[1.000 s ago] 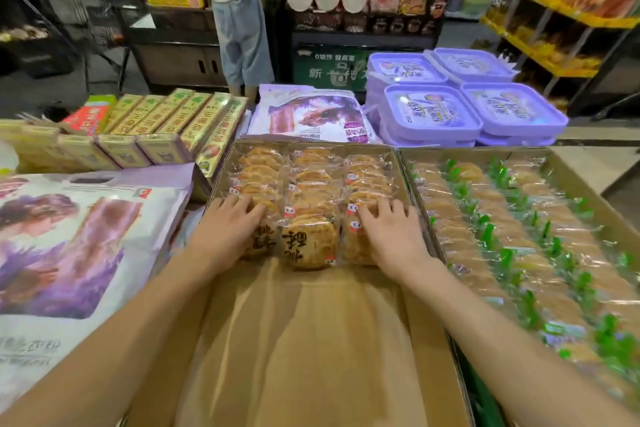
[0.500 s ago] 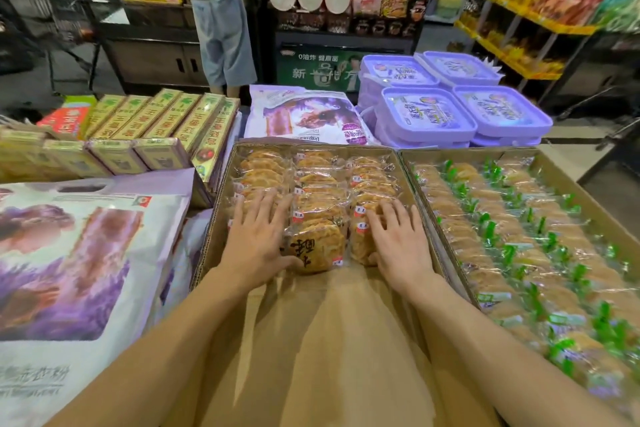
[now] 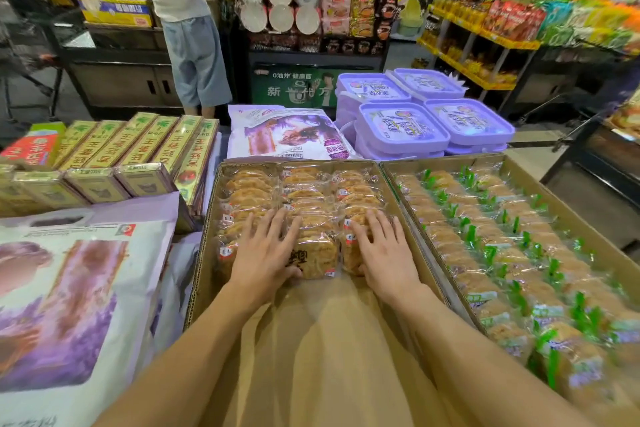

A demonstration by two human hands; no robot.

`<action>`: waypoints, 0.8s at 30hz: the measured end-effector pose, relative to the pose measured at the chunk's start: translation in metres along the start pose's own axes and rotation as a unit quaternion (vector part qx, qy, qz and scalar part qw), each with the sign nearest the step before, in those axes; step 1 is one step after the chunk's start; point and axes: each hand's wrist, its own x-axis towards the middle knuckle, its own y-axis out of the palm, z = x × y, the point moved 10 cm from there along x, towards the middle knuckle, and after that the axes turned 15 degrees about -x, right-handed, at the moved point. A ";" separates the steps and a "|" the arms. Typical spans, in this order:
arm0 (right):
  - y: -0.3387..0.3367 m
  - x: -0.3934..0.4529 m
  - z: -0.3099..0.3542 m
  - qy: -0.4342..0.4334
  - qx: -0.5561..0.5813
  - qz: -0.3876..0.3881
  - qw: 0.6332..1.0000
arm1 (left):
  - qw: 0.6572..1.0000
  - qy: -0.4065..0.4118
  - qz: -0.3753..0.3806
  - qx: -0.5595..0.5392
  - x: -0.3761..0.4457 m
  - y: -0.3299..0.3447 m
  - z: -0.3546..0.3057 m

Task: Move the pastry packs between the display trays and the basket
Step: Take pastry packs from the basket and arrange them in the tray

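A cardboard display tray in front of me holds three rows of clear-wrapped round pastry packs in its far half; its near half is bare brown paper. My left hand lies flat with fingers spread on the left and middle rows. My right hand lies flat on the right row. The nearest middle pack shows between my hands. A second tray to the right is full of green-labelled pastry packs. No basket is in view.
Gold boxes and a large purple-printed bag lie to the left. Another purple bag and stacked purple tubs stand behind the trays. A person stands at a far shelf; shelves line the right aisle.
Both hands slid forward onto the nearest pastry packs and flattened with fingers spread. The left hand moved right, toward the middle row.
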 end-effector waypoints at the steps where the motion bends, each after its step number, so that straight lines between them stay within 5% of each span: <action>1: -0.001 -0.002 0.001 -0.002 -0.004 0.012 1.000 | 1.000 -0.004 0.000 0.001 -0.002 -0.002 -0.001; 8: -0.022 -0.028 -0.005 0.011 0.009 0.017 1.000 | 0.998 -0.059 0.030 -0.006 -0.009 -0.009 -0.006; 14: -0.066 -0.084 0.000 -0.007 0.071 -0.054 0.996 | 0.994 -0.090 -0.054 -0.022 -0.077 -0.059 -0.011; 20: -0.140 -0.147 0.082 -0.151 0.211 -0.185 0.948 | 0.954 -0.179 -0.240 -0.021 -0.259 -0.142 -0.021; 24: -0.201 -0.226 0.188 -0.293 0.305 -0.203 0.883 | 0.915 -0.319 -0.246 -0.004 -0.442 -0.161 -0.021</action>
